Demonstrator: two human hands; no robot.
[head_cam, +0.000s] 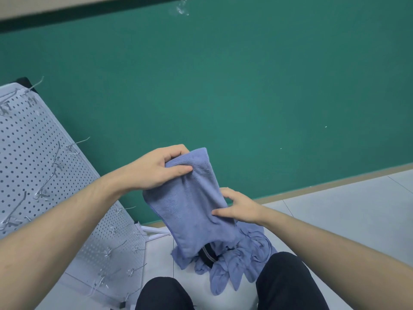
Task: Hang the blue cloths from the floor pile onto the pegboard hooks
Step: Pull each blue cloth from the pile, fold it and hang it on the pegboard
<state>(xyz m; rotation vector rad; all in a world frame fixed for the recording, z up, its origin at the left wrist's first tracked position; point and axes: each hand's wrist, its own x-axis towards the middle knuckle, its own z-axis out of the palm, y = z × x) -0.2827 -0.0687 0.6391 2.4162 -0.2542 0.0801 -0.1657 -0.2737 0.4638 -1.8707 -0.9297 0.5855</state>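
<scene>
A blue cloth [192, 204] hangs lifted in the middle of the view. My left hand [156, 168] pinches its top corner. My right hand [239, 206] grips the cloth's right edge lower down, thumb on the front. Below it on the floor lies the pile of blue cloths [237, 262], partly hidden by the held cloth. The white pegboard [33, 157] leans at the left, studded with several bare metal hooks [77, 144]; nothing hangs on them.
A green wall [223, 86] stands behind, meeting the pale tiled floor [346, 211] along a tan skirting strip. My two knees in dark trousers [283, 283] frame the pile at the bottom. The pegboard's white foot [154, 231] rests on the floor.
</scene>
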